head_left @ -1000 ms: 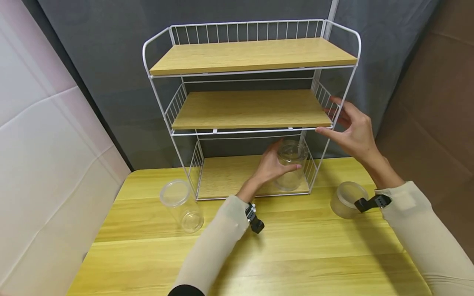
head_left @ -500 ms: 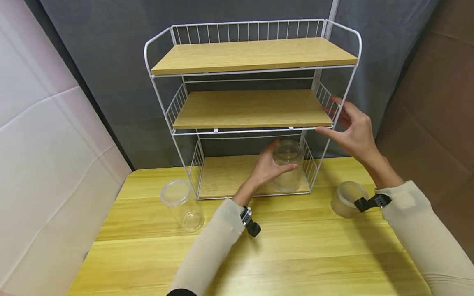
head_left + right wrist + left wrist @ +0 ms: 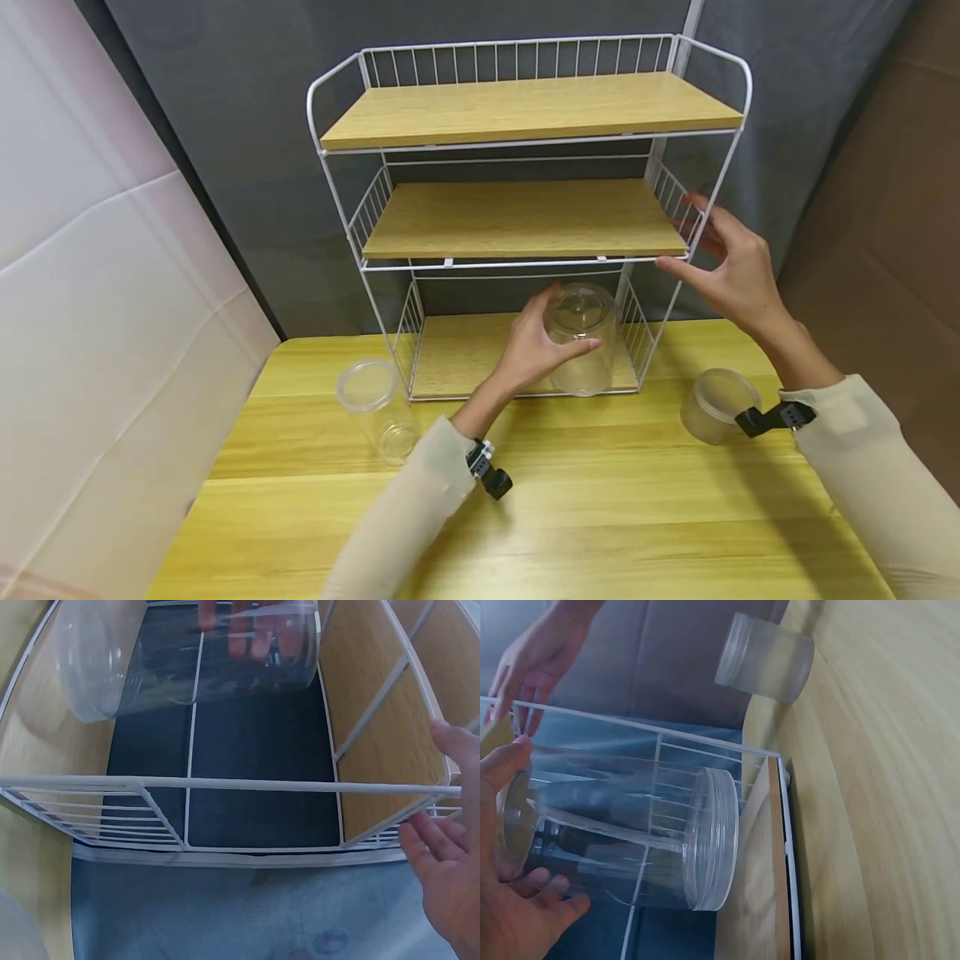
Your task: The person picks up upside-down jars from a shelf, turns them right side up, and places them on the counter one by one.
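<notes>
My left hand [image 3: 527, 346] holds a clear plastic jar [image 3: 587, 371] at the lowest level of a three-tier rack [image 3: 525, 218], near its right front. The jar stands upside down, its lid [image 3: 714, 838] towards the bottom board [image 3: 465, 354]; whether it touches that board I cannot tell. In the left wrist view, thumb and fingers curve round the jar's base end. My right hand [image 3: 738, 271] grips the rack's right side at the middle shelf, thumb in front and fingers around the side wires, as the right wrist view also shows.
Another tall clear jar [image 3: 378, 412] stands on the wooden table [image 3: 570, 517] left of the rack. A shorter frosted jar [image 3: 712, 408] is at the right, by my right wrist. Grey cloth [image 3: 247, 167] hangs behind the rack.
The left hand has drawn the jar leftwards and a little towards the shelf's front edge. The right hand keeps its grip on the rack. The head view has shifted slightly.
</notes>
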A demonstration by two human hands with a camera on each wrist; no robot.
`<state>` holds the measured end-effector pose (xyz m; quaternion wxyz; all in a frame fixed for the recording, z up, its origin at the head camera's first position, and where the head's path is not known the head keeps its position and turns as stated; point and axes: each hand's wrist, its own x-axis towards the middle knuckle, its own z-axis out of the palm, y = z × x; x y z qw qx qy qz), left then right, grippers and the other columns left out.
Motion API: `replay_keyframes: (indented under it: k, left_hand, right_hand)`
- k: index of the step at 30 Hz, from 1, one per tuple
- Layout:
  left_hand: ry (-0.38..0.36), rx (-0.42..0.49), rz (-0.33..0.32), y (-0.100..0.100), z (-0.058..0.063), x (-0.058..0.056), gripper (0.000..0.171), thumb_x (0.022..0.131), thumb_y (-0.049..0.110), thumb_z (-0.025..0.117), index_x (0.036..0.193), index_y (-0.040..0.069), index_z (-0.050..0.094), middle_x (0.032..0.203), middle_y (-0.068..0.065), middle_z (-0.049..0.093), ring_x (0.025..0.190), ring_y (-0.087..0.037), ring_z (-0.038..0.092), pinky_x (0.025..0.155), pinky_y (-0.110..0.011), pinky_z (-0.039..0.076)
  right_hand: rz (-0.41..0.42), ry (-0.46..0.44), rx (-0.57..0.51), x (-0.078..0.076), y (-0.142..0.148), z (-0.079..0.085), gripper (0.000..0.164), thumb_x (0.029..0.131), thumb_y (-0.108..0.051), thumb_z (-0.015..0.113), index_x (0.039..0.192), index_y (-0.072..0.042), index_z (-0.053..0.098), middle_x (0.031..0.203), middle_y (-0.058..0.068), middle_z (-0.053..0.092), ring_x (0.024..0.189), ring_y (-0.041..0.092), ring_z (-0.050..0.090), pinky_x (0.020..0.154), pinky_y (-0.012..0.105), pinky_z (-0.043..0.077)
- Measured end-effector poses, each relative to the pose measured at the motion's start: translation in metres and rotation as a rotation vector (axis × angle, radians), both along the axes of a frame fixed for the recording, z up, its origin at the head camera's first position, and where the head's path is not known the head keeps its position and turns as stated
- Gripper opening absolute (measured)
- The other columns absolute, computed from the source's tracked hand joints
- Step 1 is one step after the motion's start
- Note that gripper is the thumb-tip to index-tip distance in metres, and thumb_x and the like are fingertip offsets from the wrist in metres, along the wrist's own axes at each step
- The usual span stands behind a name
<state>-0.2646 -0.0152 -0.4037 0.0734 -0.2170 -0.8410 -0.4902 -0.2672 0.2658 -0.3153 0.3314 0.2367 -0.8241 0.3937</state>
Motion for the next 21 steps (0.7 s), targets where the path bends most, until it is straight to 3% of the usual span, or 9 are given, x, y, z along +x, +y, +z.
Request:
replay_keyframes:
  k: [6,10,14,17,21]
  left_hand:
    - [-0.045,0.077,-0.028,-0.013,0.003,0.015,0.109,0.077,0.034,0.095,0.164,0.007,0.036,0.158,-0.015,0.050,0.145,-0.032,0.049,0.121,-0.047,0.043]
    - [-0.073,0.151,-0.060,-0.020,0.005,0.024,0.109,0.079,0.030,0.095,0.165,0.006,0.033,0.158,-0.016,0.050,0.146,-0.031,0.049,0.120,-0.043,0.043]
    - [-0.091,0.214,-0.062,-0.025,0.006,0.031,0.107,0.080,0.026,0.094,0.165,0.008,0.033,0.161,-0.016,0.047,0.148,-0.029,0.047,0.122,-0.044,0.042]
    - [-0.099,0.258,-0.043,-0.030,0.007,0.037,0.104,0.081,0.024,0.093,0.165,0.009,0.034,0.162,-0.015,0.046,0.147,-0.030,0.049,0.120,-0.046,0.044]
    - [-0.123,0.348,-0.030,-0.036,0.009,0.045,0.102,0.082,0.024,0.091,0.166,0.011,0.034,0.160,-0.013,0.049,0.142,-0.029,0.054,0.117,-0.043,0.047]
  right_hand:
    - [-0.026,-0.024,0.029,0.012,0.003,-0.004,0.099,0.078,0.009,0.088,0.163,-0.017,0.044,0.137,0.022,0.069,0.111,-0.019,0.058,0.100,0.007,0.047]
    - [-0.048,-0.002,0.056,0.019,0.005,-0.006,0.100,0.077,0.008,0.089,0.162,-0.016,0.045,0.139,0.019,0.068,0.113,-0.016,0.059,0.103,0.006,0.044]
    - [-0.087,0.006,0.081,0.030,0.006,-0.010,0.098,0.077,0.004,0.090,0.163,-0.013,0.044,0.147,0.019,0.062,0.128,0.019,0.064,0.106,0.006,0.041]
    - [-0.126,0.034,0.079,0.041,0.005,-0.017,0.089,0.085,-0.014,0.089,0.162,-0.013,0.044,0.153,0.018,0.057,0.130,0.043,0.058,0.106,0.009,0.038]
    - [-0.156,0.212,0.069,0.053,-0.003,-0.030,0.077,0.094,-0.049,0.077,0.153,-0.003,0.055,0.148,0.024,0.059,0.129,0.050,0.054,0.116,0.029,0.041]
